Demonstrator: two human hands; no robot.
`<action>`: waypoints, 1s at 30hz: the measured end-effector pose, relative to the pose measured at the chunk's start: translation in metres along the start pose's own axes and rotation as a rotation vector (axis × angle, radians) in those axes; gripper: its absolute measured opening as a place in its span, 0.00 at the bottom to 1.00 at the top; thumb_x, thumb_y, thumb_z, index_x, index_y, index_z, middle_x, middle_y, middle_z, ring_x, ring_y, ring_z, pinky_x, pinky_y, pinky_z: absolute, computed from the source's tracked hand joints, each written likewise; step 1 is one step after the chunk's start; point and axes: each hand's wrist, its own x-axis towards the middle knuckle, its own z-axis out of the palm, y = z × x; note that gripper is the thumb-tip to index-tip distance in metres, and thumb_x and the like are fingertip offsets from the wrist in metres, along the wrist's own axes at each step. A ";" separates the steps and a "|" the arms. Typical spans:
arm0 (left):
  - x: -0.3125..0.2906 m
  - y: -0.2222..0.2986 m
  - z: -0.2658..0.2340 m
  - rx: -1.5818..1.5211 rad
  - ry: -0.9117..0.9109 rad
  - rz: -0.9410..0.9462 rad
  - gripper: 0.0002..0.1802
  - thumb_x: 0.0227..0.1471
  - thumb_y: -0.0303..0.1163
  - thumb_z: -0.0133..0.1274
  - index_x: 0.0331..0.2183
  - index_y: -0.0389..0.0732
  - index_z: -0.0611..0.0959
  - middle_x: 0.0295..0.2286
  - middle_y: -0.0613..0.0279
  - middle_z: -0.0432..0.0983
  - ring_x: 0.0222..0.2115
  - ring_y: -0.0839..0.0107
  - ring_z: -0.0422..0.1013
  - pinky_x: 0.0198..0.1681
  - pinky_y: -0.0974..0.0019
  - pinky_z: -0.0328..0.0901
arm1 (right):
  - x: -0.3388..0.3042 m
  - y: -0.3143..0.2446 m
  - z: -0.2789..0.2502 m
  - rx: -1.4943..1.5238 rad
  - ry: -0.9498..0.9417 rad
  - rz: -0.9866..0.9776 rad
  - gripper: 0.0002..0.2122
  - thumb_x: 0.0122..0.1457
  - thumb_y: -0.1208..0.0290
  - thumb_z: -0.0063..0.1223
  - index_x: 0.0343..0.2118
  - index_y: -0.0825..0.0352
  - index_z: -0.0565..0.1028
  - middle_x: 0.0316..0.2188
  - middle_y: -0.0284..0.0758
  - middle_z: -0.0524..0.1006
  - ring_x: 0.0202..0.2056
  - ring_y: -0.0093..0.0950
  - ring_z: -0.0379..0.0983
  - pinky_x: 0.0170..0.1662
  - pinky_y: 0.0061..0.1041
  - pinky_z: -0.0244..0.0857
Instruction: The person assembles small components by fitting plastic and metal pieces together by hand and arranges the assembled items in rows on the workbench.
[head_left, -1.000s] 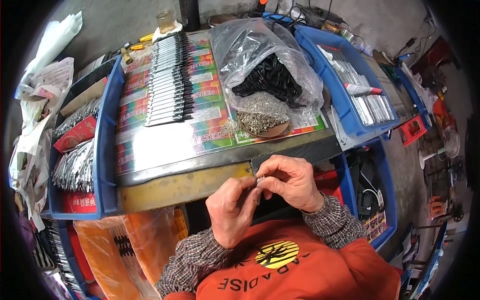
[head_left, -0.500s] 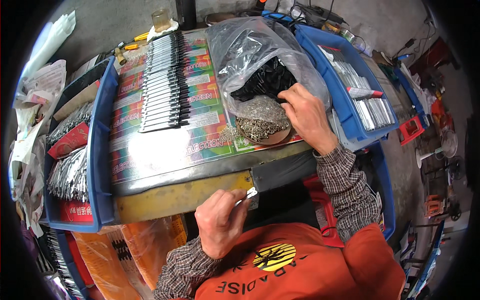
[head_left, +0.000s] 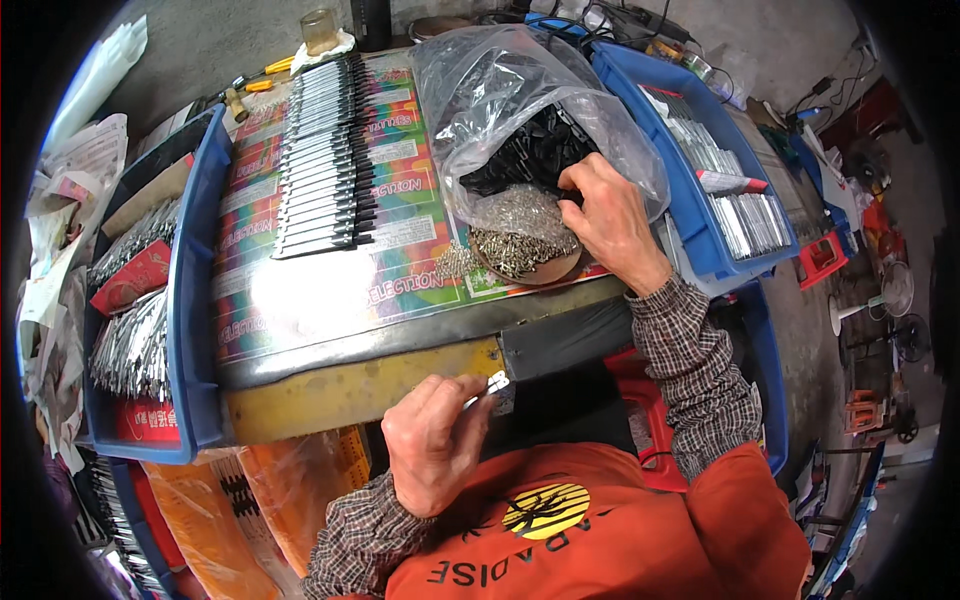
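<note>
My left hand is closed in front of the table edge, gripping a thin silvery metal strip whose end with holes sticks out past the fingertips. At the mouth of a clear plastic bag, my right hand has its fingers curled against the black plastic parts; what they pinch is hidden. Just below lies a round dish heaped with small brass-coloured metal pieces. To the left, a long row of silvery strips with black ends lies side by side on the table.
A blue bin of metal strips flanks the table's left side. Another blue bin with bundled strips stands at the right. Yellow-handled tools and a glass jar are at the back. A red stool is under the table.
My left hand has shifted slightly left with the metal strip still in it. My right hand stays at the bag's mouth, its fingers a little more curled.
</note>
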 end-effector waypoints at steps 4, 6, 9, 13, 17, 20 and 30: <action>-0.005 0.000 0.000 -0.006 0.019 0.014 0.08 0.43 0.18 0.59 0.30 0.36 0.80 0.20 0.59 0.72 0.18 0.70 0.66 0.22 0.70 0.60 | -0.013 -0.010 -0.007 0.239 0.077 -0.007 0.09 0.49 0.79 0.55 0.35 0.71 0.74 0.31 0.42 0.72 0.30 0.39 0.73 0.33 0.34 0.67; -0.006 0.001 0.001 -0.020 0.026 0.013 0.08 0.43 0.18 0.59 0.30 0.36 0.80 0.20 0.59 0.72 0.17 0.70 0.66 0.22 0.71 0.60 | -0.024 -0.029 -0.020 0.404 0.086 0.057 0.12 0.48 0.82 0.55 0.38 0.71 0.75 0.31 0.37 0.73 0.27 0.26 0.73 0.30 0.22 0.67; -0.008 0.007 -0.001 -0.027 0.011 -0.002 0.09 0.42 0.18 0.60 0.30 0.36 0.80 0.20 0.59 0.72 0.18 0.67 0.67 0.21 0.69 0.61 | -0.050 -0.048 -0.028 0.583 0.071 0.056 0.11 0.48 0.83 0.57 0.37 0.71 0.75 0.31 0.34 0.74 0.27 0.20 0.72 0.29 0.18 0.67; -0.010 0.010 0.003 -0.056 0.008 0.024 0.09 0.42 0.18 0.60 0.31 0.35 0.80 0.20 0.61 0.71 0.17 0.73 0.65 0.21 0.72 0.60 | -0.085 -0.065 -0.036 1.015 -0.137 0.139 0.10 0.48 0.85 0.57 0.35 0.73 0.75 0.32 0.32 0.74 0.29 0.17 0.73 0.29 0.16 0.68; -0.012 0.015 0.004 -0.086 -0.030 -0.018 0.09 0.41 0.18 0.60 0.30 0.36 0.80 0.21 0.57 0.72 0.18 0.65 0.69 0.21 0.67 0.63 | -0.102 -0.080 -0.036 1.314 -0.257 0.308 0.11 0.46 0.91 0.53 0.35 0.75 0.72 0.34 0.41 0.74 0.32 0.26 0.76 0.31 0.21 0.76; -0.015 0.018 0.005 -0.074 -0.025 0.009 0.10 0.41 0.18 0.60 0.30 0.36 0.80 0.21 0.57 0.73 0.19 0.64 0.70 0.22 0.67 0.63 | -0.110 -0.083 -0.036 1.405 -0.306 0.324 0.11 0.52 0.88 0.53 0.39 0.74 0.72 0.38 0.34 0.74 0.35 0.22 0.77 0.35 0.17 0.73; -0.016 0.017 0.008 -0.070 -0.048 0.020 0.10 0.40 0.18 0.60 0.30 0.37 0.80 0.22 0.57 0.74 0.21 0.62 0.71 0.23 0.65 0.64 | -0.123 -0.082 -0.019 1.494 -0.306 0.275 0.11 0.55 0.85 0.53 0.42 0.74 0.72 0.39 0.37 0.75 0.37 0.23 0.76 0.35 0.18 0.74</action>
